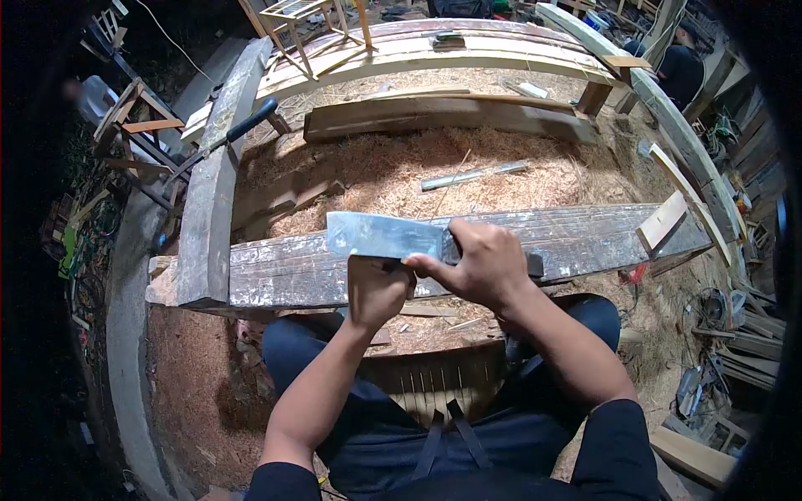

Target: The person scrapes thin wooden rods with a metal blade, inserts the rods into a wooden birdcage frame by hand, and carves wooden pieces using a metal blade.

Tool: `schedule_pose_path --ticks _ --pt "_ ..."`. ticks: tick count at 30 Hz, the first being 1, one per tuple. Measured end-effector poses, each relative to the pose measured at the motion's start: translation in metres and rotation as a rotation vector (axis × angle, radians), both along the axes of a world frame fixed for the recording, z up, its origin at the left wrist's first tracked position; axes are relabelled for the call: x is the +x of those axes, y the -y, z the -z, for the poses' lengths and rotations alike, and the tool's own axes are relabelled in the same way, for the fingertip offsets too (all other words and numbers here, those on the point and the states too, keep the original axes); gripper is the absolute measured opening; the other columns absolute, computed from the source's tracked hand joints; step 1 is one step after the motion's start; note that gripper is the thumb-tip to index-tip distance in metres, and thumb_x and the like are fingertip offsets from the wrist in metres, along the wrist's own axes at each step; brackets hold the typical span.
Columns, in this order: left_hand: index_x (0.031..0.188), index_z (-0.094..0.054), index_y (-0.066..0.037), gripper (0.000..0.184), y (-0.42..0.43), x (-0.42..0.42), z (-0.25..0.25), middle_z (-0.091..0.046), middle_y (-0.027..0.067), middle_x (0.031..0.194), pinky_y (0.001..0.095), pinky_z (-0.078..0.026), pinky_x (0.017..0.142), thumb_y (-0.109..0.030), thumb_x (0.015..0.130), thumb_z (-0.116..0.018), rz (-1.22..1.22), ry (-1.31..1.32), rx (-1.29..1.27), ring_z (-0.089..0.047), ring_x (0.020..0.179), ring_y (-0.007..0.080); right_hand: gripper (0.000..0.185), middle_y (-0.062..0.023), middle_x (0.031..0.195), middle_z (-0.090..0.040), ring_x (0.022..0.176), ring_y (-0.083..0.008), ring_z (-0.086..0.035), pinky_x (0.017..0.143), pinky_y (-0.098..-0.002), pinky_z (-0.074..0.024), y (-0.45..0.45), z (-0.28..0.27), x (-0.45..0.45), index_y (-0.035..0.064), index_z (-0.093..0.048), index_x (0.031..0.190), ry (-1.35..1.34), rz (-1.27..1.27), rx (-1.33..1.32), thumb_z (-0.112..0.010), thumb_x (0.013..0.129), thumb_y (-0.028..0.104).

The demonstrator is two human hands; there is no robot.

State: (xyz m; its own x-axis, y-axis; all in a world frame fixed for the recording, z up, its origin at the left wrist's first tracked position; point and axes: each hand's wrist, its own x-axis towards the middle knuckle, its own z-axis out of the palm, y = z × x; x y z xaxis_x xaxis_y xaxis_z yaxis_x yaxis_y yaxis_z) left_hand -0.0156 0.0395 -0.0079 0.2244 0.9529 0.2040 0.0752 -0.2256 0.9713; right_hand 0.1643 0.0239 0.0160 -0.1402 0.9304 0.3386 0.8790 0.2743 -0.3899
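Both hands hold what looks like a hand plane (380, 235), raised over the wooden bench beam with its flat, pale grey metal face turned up. My left hand (380, 292) is closed under the front part, its fingers mostly hidden. My right hand (489, 259) is wrapped around the dark rear part, its thumb reaching toward the left hand. A dark end (535, 267) shows beyond the right hand. Below lies the thick, paint-spotted beam (288, 271), running across in front of my knees.
A pale wood piece (662, 220) lies on the beam's right end. A crossing timber (205, 221) bears a dark-handled tool (251, 119) at left. Shavings (393, 171) and a metal strip (474, 176) lie beyond. A wooden frame (292, 10) stands behind; another person (681, 71) sits far right.
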Motion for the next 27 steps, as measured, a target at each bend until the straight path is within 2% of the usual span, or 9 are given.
schedule_pose_path --ticks 7,9,10,11,16,20,23,25,27 --pt "0.084 -0.07 0.005 0.009 0.001 -0.005 -0.002 -0.066 0.0065 0.063 0.0301 -0.046 0.049 0.004 0.087 -0.061 0.033 0.014 -0.1 -0.06 0.055 0.011 0.081 -0.0146 0.06 -0.064 0.052 -0.0276 -0.067 0.046 -0.0411 -0.0525 0.001 0.002 -0.002 0.0042 -0.057 0.069 -0.016 -0.009 0.012 -0.052 0.083 0.084" --pt "0.09 -0.07 0.006 0.009 -0.002 -0.002 0.004 -0.067 0.0068 0.067 0.03 -0.047 0.051 0.003 0.088 -0.061 -0.017 -0.025 -0.022 -0.06 0.056 0.0122 0.081 -0.0143 0.059 -0.064 0.051 -0.026 -0.067 0.045 -0.0398 -0.0517 -0.001 0.006 -0.004 0.0047 -0.057 0.07 -0.01 0.018 0.066 -0.051 0.084 0.084" --pt "0.093 -0.071 0.004 0.01 -0.007 -0.001 0.012 -0.068 0.0079 0.073 0.0307 -0.048 0.053 0.002 0.088 -0.062 -0.028 -0.02 0.275 -0.062 0.058 0.0137 0.079 -0.0151 0.059 -0.063 0.05 -0.0267 -0.066 0.045 -0.0408 -0.052 0.001 0.005 -0.006 0.0049 -0.057 0.069 -0.001 -0.02 0.066 -0.053 0.084 0.082" --pt "0.096 -0.071 0.002 0.012 -0.002 -0.004 0.014 -0.069 0.0092 0.077 0.0329 -0.05 0.056 0.001 0.086 -0.063 -0.029 -0.072 0.189 -0.063 0.06 0.0158 0.079 -0.0164 0.06 -0.064 0.052 -0.029 -0.067 0.046 -0.0418 -0.0527 0.005 0.002 -0.008 0.0044 -0.056 0.07 0.014 -0.046 0.043 -0.054 0.084 0.082" --pt "0.069 -0.06 -0.001 0.019 -0.006 -0.006 0.022 -0.061 0.0053 0.06 0.0316 -0.043 0.047 -0.002 0.088 -0.058 0.095 0.039 -0.204 -0.058 0.052 0.0149 0.078 -0.0182 0.064 -0.065 0.058 -0.0328 -0.07 0.049 -0.0441 -0.0538 0.0 0.001 -0.009 0.0039 -0.057 0.072 -0.01 0.022 0.016 -0.056 0.083 0.081" --pt "0.069 -0.06 -0.002 0.02 -0.006 -0.006 0.034 -0.061 0.0054 0.06 0.0326 -0.042 0.048 -0.002 0.088 -0.056 0.072 0.006 -0.235 -0.058 0.052 0.0147 0.077 -0.0183 0.064 -0.066 0.059 -0.0342 -0.07 0.05 -0.045 -0.0539 -0.002 0.003 -0.008 0.0039 -0.058 0.073 -0.024 0.022 0.017 -0.057 0.083 0.08" --pt "0.066 -0.055 -0.004 0.029 -0.01 -0.006 0.04 -0.054 0.0019 0.057 0.0284 -0.036 0.041 -0.002 0.094 -0.05 0.092 -0.229 0.167 -0.05 0.046 0.0108 0.072 -0.0161 0.064 -0.063 0.059 -0.032 -0.068 0.052 -0.0422 -0.0515 -0.001 -0.001 -0.008 0.0035 -0.055 0.07 -0.025 0.037 0.025 -0.063 0.084 0.074" --pt "0.066 -0.055 -0.003 0.028 -0.003 0.004 0.015 -0.054 0.0025 0.056 0.0282 -0.037 0.041 -0.002 0.094 -0.051 0.074 0.048 -0.148 -0.05 0.046 0.0106 0.071 -0.0162 0.064 -0.063 0.059 -0.0322 -0.068 0.052 -0.0423 -0.0513 -0.001 0.0 -0.007 0.0032 -0.056 0.072 -0.021 0.048 0.03 -0.064 0.083 0.073" --pt "0.067 -0.058 -0.002 0.028 -0.005 0.005 0.019 -0.055 0.0031 0.057 0.0272 -0.037 0.04 -0.003 0.095 -0.054 0.057 0.033 -0.146 -0.05 0.046 0.0099 0.074 -0.017 0.064 -0.065 0.058 -0.0331 -0.069 0.051 -0.0435 -0.0524 -0.003 0.006 -0.006 0.0037 -0.058 0.073 -0.029 0.051 0.048 -0.061 0.083 0.076"
